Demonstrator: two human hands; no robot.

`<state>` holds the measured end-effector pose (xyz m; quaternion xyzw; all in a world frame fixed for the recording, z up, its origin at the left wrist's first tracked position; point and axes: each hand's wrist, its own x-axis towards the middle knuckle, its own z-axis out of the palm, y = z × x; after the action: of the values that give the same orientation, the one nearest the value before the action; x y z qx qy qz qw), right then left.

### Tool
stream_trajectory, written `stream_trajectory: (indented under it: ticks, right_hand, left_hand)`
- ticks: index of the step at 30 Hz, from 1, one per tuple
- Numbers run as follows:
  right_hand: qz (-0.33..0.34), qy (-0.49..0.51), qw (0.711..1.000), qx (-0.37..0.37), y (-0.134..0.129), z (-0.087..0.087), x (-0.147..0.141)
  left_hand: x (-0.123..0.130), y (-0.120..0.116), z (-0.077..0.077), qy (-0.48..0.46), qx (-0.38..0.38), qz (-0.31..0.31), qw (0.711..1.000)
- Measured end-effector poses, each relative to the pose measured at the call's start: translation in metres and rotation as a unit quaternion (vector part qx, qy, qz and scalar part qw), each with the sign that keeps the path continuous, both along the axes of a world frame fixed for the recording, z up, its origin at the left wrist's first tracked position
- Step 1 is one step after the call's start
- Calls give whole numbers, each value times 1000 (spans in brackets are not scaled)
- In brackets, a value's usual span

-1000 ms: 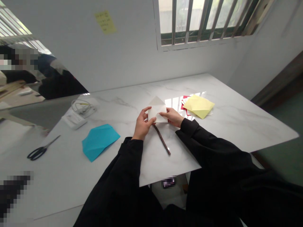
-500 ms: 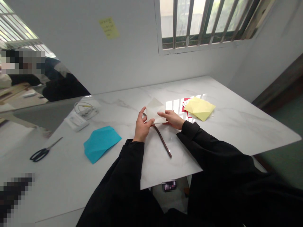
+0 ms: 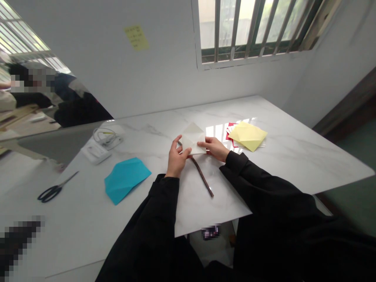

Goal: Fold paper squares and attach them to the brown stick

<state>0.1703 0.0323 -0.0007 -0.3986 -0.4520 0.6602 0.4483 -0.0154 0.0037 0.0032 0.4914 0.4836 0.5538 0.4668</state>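
Between my two hands is a folded sheet of cream paper (image 3: 193,135), its pointed flap facing away from me. My left hand (image 3: 177,157) grips its left edge, thumb pressed on the near left corner. On the right side my right hand (image 3: 216,148) pinches it, thumb on top and the other fingers partly hidden beneath. A thin dark brown stick (image 3: 202,177) lies on the table under the paper and sticks out toward me; its middle is covered by the paper and my left hand.
Left of my arm lies a folded blue sheet (image 3: 127,178), with scissors (image 3: 55,190) further left. A white box with a cable (image 3: 95,152) sits behind them. Yellow paper (image 3: 248,136) tops red and white sheets at the right. In the left background is another person (image 3: 73,98).
My right thumb has slid slightly right and down on the paper. Both hands keep their hold, and the view has tilted a little.
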Motion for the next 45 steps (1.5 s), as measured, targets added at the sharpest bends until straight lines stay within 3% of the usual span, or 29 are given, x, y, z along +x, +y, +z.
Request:
stream_trajectory:
  ticks: [5, 20, 26, 31, 37, 39, 41, 43, 45]
  right_hand:
    - [3, -11, 1000, 11, 0, 0, 1]
    - [-1, -42, 997, 65, -1, -1, 1]
    - [13, -45, 995, 87, 0, -7, 2]
    - [21, -56, 993, 101, -7, 0, 1]
    - [-86, -102, 981, 142, -2, 7, -1]
    - [-114, -124, 969, 179, -2, 16, 1]
    - [-114, -154, 957, 218, -14, 37, 6]
    - [-80, -176, 951, 240, -45, 66, 12]
    - [13, -151, 959, 238, -92, 91, 15]
  left_hand:
    - [0, -1, 1, 14, 23, -3, 1000]
    - [4, 0, -4, -14, 1, 2, 1000]
    - [4, -1, -3, -28, -21, -25, 999]
    - [5, 0, -1, -64, -16, -38, 997]
    - [2, 0, 1, -72, -32, -2, 997]
    - [2, 0, 1, -69, -33, 11, 997]
    - [1, 1, 1, -72, -31, 18, 997]
    - [0, 2, 1, -73, -28, 27, 997]
    - [-1, 2, 1, -71, -28, 37, 996]
